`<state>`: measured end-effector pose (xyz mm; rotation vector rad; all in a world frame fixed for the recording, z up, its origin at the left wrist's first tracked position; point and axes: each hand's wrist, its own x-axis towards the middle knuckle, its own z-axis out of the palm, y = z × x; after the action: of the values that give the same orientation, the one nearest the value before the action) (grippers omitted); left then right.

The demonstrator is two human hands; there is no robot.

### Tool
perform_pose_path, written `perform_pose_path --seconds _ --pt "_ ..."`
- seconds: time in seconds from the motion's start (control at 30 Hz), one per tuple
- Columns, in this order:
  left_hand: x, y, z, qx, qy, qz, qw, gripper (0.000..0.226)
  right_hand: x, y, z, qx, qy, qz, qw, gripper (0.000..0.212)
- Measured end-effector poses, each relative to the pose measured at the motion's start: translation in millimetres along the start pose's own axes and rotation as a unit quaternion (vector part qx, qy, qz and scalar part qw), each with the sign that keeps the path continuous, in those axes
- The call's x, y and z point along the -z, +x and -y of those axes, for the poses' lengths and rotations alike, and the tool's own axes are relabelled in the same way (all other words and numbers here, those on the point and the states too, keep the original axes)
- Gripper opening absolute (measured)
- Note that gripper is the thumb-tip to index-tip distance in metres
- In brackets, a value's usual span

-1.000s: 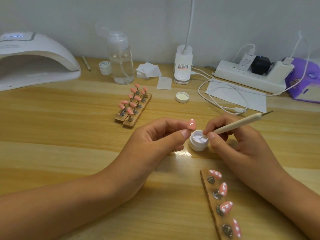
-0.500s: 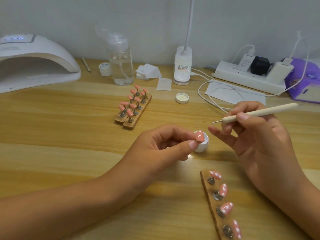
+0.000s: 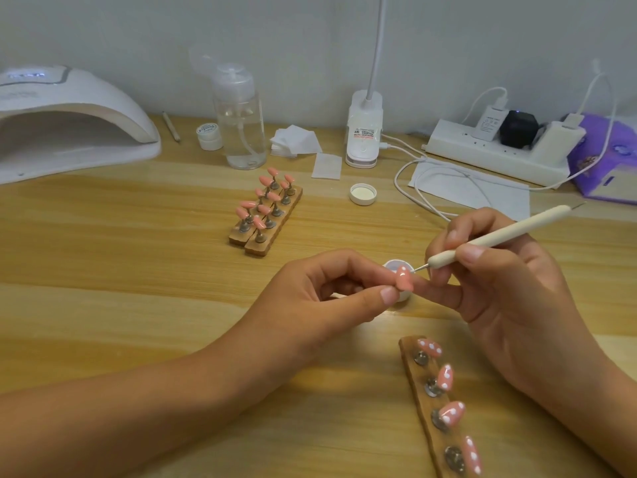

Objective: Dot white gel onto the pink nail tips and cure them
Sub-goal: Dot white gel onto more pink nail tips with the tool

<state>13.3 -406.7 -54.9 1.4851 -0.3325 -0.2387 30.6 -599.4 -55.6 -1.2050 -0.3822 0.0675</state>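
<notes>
In the head view, the left hand (image 3: 320,291) reaches in from the lower left and pinches a single pink nail tip (image 3: 404,278) between thumb and fingertips, above the middle of the tabletop (image 3: 103,253). The tip already carries a few white dots near its upper end. The right hand (image 3: 499,281) grips a cream dotting tool (image 3: 496,234) like a pen, with thumb and fingers curled round the shaft. The tool's thin metal point lies just beside the upper right edge of the held tip; whether it touches cannot be told. Directly behind the tip stands the small white gel pot (image 3: 396,265), open and partly hidden by the fingers. Its lid (image 3: 362,194) lies farther back, inside facing up.

Near the lower right edge, a wooden holder strip (image 3: 417,374) bears four dotted tips (image 3: 452,412) in a row on metal stands. Farther back, left of centre, two wooden holders (image 3: 255,248) lie side by side with plain pink tips (image 3: 265,215) standing on them. The white curing lamp (image 3: 69,119) sits at the far left, its opening facing the person. Along the wall stand a pump bottle (image 3: 239,122), a small jar (image 3: 209,136), a stack of white wipes (image 3: 294,141), a clip lamp base (image 3: 364,132) and a power strip (image 3: 493,157).
</notes>
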Motion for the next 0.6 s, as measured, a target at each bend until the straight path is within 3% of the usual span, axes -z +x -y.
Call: perform_pose_path --seconds 0.6 --pt "-0.7 -0.8 -2.0 0.003 0.004 0.001 1.000 0.010 -1.2 -0.7 0.6 -0.005 -0.013 0.002 1.000 0.004"
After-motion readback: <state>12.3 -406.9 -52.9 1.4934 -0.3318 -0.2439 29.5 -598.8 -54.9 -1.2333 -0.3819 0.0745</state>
